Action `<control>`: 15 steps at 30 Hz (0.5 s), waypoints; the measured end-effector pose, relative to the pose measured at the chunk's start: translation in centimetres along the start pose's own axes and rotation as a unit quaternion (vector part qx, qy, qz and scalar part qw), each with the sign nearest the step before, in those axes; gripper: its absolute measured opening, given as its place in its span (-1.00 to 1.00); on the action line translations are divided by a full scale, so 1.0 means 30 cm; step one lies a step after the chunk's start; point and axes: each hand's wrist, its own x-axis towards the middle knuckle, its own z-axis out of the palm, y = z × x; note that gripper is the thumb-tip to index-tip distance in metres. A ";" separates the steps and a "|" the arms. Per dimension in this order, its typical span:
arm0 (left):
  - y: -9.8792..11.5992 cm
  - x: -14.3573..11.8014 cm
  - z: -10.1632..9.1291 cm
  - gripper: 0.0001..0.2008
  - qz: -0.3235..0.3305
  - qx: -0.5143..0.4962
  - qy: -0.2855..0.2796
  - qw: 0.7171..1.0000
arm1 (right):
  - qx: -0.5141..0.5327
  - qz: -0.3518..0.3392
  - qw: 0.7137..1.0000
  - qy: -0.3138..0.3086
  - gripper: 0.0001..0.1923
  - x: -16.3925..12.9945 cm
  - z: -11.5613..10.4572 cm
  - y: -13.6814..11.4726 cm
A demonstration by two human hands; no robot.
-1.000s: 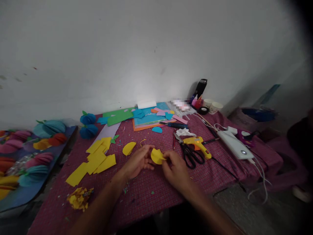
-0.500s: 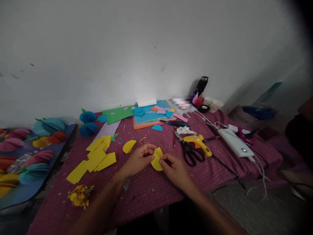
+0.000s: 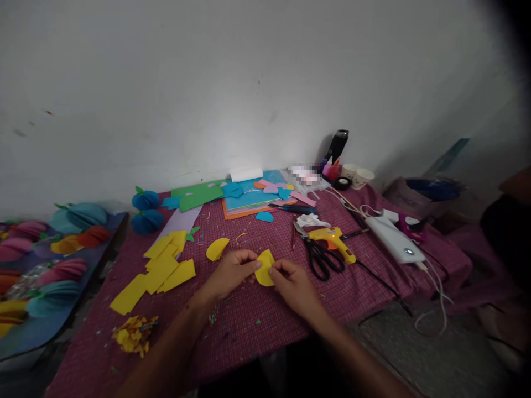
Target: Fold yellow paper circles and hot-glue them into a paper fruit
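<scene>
Landmark: yellow glue gun (image 3: 334,242), lying on a checked tablecloth (image 3: 240,342).

1. Yellow paper piece (image 3: 264,272), rounded, one; left of the glue gun, raised between both hands. Left hand (image 3: 237,271): thumb and fingers pinched together on its left edge. Right hand (image 3: 295,284): likewise pinched, on its right edge.
2. Paper cups (image 3: 363,178), two, white; behind the glue gun and to its right, side by side (contents too small to tell).
3. Squeeze bottles (image 3: 332,171), pink and red among them; behind the glue gun, upright.
4. Black flask (image 3: 338,145), one; farther behind the glue gun (inside hidden).
5. Clear plastic sleeve (image 3: 302,187); behind and left of the glue gun, its contents blurred.
6. Blue board (image 3: 43,334); far left of the glue gun, bearing pleated paper balls (image 3: 78,217), teal, pink, orange and yellow.
</scene>
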 end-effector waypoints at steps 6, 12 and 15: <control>-0.027 0.015 -0.014 -0.68 0.026 -0.012 0.006 1.000 | -0.059 -0.052 0.996 -0.044 -0.77 -0.038 -0.043 -0.019; -0.036 0.022 -0.022 -0.63 0.037 -0.002 0.052 0.998 | -0.287 -0.133 0.939 0.136 -0.79 -0.046 -0.340 0.030; -0.042 0.022 -0.029 -0.62 0.029 0.012 0.055 0.998 | -0.413 -0.097 0.882 0.205 -0.74 0.020 -0.504 0.085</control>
